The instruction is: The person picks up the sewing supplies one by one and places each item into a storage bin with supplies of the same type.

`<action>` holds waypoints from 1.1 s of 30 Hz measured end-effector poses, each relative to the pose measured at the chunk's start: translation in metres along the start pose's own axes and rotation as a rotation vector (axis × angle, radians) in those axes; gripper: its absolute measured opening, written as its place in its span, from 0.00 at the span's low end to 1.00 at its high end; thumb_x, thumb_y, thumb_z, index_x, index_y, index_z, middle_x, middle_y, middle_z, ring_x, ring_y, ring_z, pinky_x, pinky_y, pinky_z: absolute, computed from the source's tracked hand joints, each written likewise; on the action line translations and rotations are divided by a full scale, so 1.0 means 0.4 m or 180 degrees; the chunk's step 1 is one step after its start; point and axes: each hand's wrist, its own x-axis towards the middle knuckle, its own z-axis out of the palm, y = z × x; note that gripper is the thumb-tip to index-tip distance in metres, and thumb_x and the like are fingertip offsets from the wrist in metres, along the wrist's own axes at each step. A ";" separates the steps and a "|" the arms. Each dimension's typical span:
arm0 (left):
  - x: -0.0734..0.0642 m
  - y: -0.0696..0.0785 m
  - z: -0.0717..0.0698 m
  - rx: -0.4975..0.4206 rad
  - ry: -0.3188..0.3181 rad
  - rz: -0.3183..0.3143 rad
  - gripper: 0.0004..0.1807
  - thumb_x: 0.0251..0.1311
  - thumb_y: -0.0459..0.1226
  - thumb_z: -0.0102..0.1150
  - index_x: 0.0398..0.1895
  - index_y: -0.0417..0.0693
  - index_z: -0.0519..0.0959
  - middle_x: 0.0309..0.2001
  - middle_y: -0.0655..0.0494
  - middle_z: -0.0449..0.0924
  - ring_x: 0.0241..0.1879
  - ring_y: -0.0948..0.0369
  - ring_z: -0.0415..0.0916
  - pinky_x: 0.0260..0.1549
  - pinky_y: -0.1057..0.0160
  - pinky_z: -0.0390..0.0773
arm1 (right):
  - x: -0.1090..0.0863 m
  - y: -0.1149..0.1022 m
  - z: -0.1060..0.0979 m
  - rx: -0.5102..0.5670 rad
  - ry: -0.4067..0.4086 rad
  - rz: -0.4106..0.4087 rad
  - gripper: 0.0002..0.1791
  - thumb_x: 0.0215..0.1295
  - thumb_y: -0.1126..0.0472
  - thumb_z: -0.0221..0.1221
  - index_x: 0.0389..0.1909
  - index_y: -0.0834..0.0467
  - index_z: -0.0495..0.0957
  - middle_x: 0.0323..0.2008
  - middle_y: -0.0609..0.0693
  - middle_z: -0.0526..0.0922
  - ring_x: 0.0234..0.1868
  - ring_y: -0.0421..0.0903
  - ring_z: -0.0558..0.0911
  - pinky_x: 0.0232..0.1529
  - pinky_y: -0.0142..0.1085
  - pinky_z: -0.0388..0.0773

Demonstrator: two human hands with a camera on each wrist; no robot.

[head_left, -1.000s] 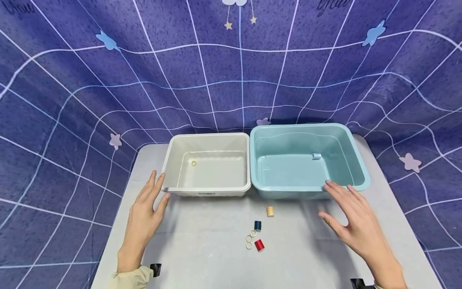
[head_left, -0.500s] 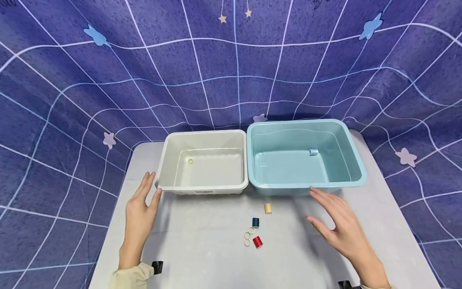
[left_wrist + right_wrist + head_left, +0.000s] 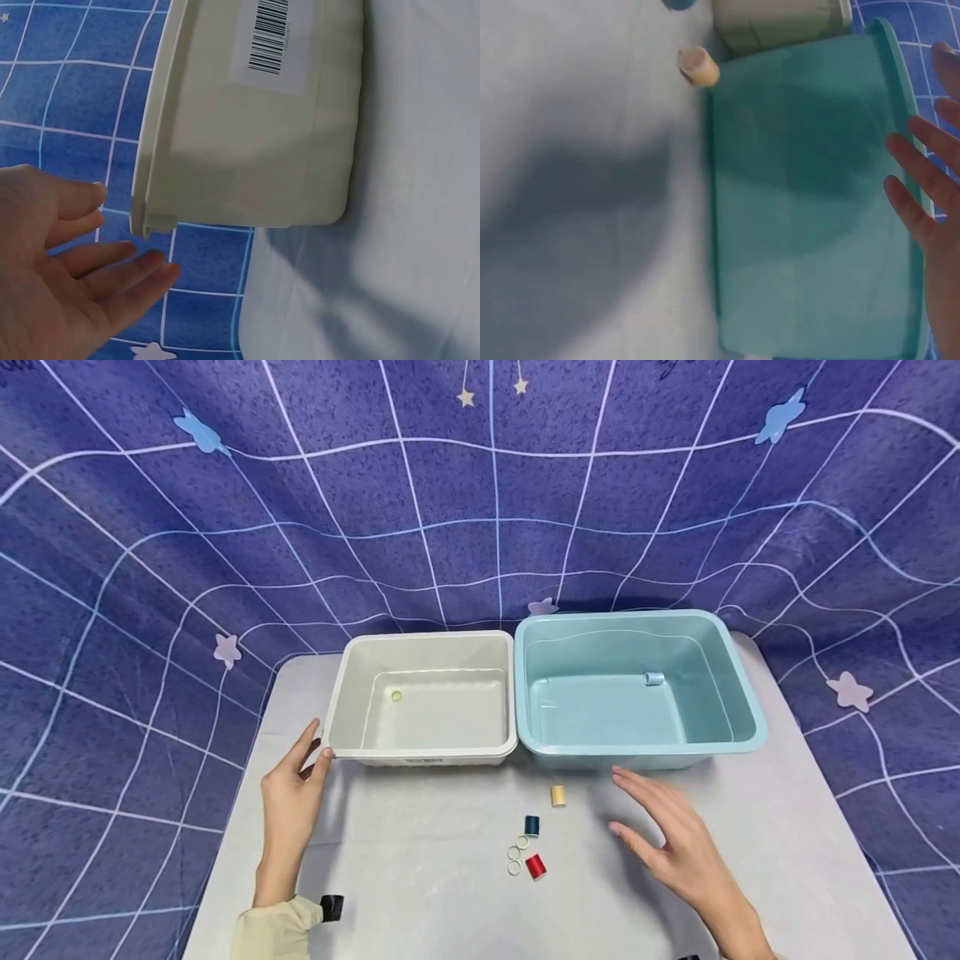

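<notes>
L hand (image 3: 288, 797), lower-L of frame, fingers apart, nr white bin (image 3: 427, 752) corner; R hand (image 3: 678, 843), lower-R, fingers also apart, nr yellow spool (image 3: 558, 796) & blue bin (image 3: 641, 749).

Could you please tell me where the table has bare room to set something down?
A wide bare patch of table lies in front of the white bin, left of the rings. Another shows between the red spool and the right grip. It's crowded where the rings, red spool and dark blue spool cluster; the yellow spool sits near the blue bin.
</notes>
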 end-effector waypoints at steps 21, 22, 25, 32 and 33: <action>0.023 -0.025 0.025 -0.0835 -0.0115 -0.0500 0.26 0.69 0.25 0.62 0.70 0.43 0.77 0.66 0.37 0.79 0.41 0.82 0.79 0.39 0.80 0.83 | -0.027 -0.023 0.122 0.0309 -0.0420 -0.0019 0.30 0.68 0.51 0.69 0.65 0.63 0.79 0.62 0.57 0.84 0.60 0.50 0.83 0.72 0.25 0.67; 0.024 -0.025 0.026 -0.0927 -0.0127 -0.0560 0.26 0.69 0.25 0.62 0.70 0.42 0.77 0.67 0.37 0.78 0.41 0.81 0.80 0.39 0.79 0.84 | -0.028 -0.024 0.129 0.0326 -0.0432 -0.0047 0.29 0.68 0.52 0.70 0.65 0.63 0.79 0.61 0.57 0.84 0.60 0.50 0.83 0.72 0.26 0.67; 0.029 -0.023 0.025 -0.1205 -0.0196 -0.0822 0.27 0.69 0.25 0.61 0.71 0.42 0.76 0.67 0.38 0.78 0.41 0.79 0.82 0.41 0.76 0.85 | -0.033 -0.026 0.148 0.0343 -0.0514 -0.0107 0.29 0.67 0.53 0.71 0.64 0.63 0.80 0.60 0.56 0.85 0.59 0.49 0.84 0.72 0.26 0.67; 0.044 -0.018 0.018 -0.1944 -0.0305 -0.1483 0.29 0.67 0.23 0.62 0.72 0.40 0.74 0.54 0.52 0.77 0.40 0.71 0.84 0.43 0.69 0.88 | -0.048 -0.025 0.189 0.0260 -0.0897 -0.0053 0.29 0.65 0.55 0.72 0.66 0.57 0.79 0.61 0.51 0.85 0.62 0.47 0.83 0.73 0.25 0.65; 0.046 -0.019 0.017 -0.1992 -0.0310 -0.1527 0.29 0.67 0.23 0.62 0.72 0.40 0.74 0.53 0.54 0.77 0.40 0.70 0.84 0.43 0.69 0.88 | -0.049 -0.024 0.195 0.0246 -0.0938 -0.0046 0.30 0.63 0.56 0.73 0.66 0.56 0.79 0.61 0.51 0.85 0.62 0.48 0.83 0.73 0.27 0.66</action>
